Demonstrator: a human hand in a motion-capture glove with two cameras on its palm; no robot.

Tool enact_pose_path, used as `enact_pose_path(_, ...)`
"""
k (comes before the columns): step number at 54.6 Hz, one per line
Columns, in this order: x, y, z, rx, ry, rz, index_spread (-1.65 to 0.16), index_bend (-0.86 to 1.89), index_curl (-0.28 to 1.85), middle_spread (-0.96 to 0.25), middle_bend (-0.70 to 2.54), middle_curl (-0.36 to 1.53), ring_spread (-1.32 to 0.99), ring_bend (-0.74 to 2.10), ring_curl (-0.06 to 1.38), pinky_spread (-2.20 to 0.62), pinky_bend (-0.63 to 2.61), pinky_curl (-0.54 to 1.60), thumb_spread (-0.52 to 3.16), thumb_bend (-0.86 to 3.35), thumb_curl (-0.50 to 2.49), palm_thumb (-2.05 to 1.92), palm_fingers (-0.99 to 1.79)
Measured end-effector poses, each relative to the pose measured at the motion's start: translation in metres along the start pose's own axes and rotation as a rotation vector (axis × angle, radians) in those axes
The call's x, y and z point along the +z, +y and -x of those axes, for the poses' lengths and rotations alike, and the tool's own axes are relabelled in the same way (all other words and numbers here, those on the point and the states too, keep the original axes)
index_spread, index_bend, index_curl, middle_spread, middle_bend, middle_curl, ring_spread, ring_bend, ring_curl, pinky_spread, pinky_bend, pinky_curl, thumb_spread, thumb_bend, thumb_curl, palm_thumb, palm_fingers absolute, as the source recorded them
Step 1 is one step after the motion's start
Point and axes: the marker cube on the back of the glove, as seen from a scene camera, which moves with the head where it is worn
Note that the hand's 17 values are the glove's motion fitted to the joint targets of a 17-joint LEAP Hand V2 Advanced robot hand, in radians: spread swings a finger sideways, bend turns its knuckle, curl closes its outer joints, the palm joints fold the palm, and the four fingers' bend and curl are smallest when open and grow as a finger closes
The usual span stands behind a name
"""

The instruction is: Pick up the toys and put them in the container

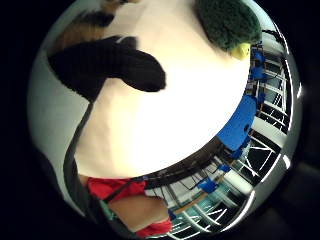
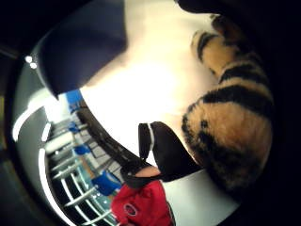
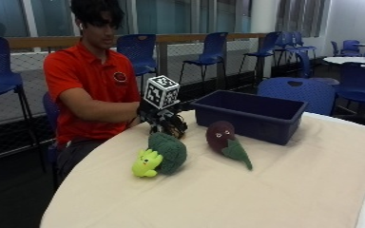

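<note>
My gloved right hand hangs low over the table's near-left edge, just behind a green plush toy with yellow parts. Under the hand lies an orange and black striped tiger plush; it fills much of the thumb side palm view and shows at the rim of the other one. A gloved finger sticks out over bare tablecloth with its tip free. The thumb lies beside the tiger. A maroon plush with a green leaf lies close to the blue container.
The round table carries a cream cloth. The blue container stands at the back, right of the hand, with its open top up. Blue chairs and a railing stand behind the table. The person in a red shirt sits at the left edge.
</note>
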Motion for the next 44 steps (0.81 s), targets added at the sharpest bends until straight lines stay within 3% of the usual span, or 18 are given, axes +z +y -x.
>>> enact_pose_path(11, 0.000, -0.002, -0.005, 0.037, 0.037, -0.122, -0.37, 0.27, 0.35, -0.04, 0.16, 0.18, 0.05, 0.34, 0.16, -0.03, 1.12, 0.40, 1.24, 0.04, 0.26, 0.14, 0.11)
enact_pose_path(15, -0.001, -0.003, -0.007, 0.037, 0.053, -0.183, -0.38, 0.33, 0.37, -0.08, 0.17, 0.18, -0.02, 0.47, 0.19, -0.15, 1.09, 0.37, 1.31, 0.09, 0.29, 0.24, 0.38)
enact_pose_path(16, -0.002, -0.004, -0.008, 0.033, 0.056, -0.187, -0.38, 0.33, 0.37, -0.07, 0.14, 0.18, 0.01, 0.40, 0.16, -0.13, 1.07, 0.35, 1.31, 0.06, 0.29, 0.20, 0.21)
enact_pose_path(17, -0.004, -0.005, -0.009, 0.029, 0.058, -0.189, -0.37, 0.30, 0.38, -0.11, 0.20, 0.20, -0.06, 0.57, 0.24, -0.21, 1.14, 0.39, 1.33, 0.13, 0.32, 0.31, 0.52)
enact_pose_path(18, -0.006, -0.006, -0.011, 0.024, 0.056, -0.190, -0.38, 0.26, 0.36, -0.12, 0.19, 0.19, -0.09, 0.59, 0.22, -0.24, 1.14, 0.36, 1.34, 0.14, 0.33, 0.33, 0.57)
enact_pose_path(19, -0.009, -0.007, -0.013, 0.019, 0.051, -0.191, -0.38, 0.28, 0.37, -0.11, 0.15, 0.18, -0.08, 0.54, 0.20, -0.22, 1.10, 0.34, 1.35, 0.12, 0.32, 0.29, 0.43)
enact_pose_path(22, -0.020, -0.013, -0.024, 0.015, 0.006, -0.192, -0.38, 0.19, 0.36, -0.17, 0.23, 0.21, -0.19, 0.70, 0.27, -0.32, 1.15, 0.37, 1.36, 0.19, 0.38, 0.44, 0.72)
enact_pose_path(34, -0.095, -0.019, -0.054, 0.045, -0.065, -0.276, -0.41, 0.21, 0.42, -0.29, 0.28, 0.27, -0.37, 0.73, 0.32, -0.42, 1.04, 0.36, 1.18, 0.21, 0.52, 0.60, 0.87)
enact_pose_path(44, -0.159, -0.036, -0.024, 0.023, -0.020, -0.321, -0.43, 0.19, 0.47, -0.34, 0.26, 0.30, -0.43, 0.69, 0.32, -0.43, 0.99, 0.35, 1.07, 0.18, 0.60, 0.63, 0.91)
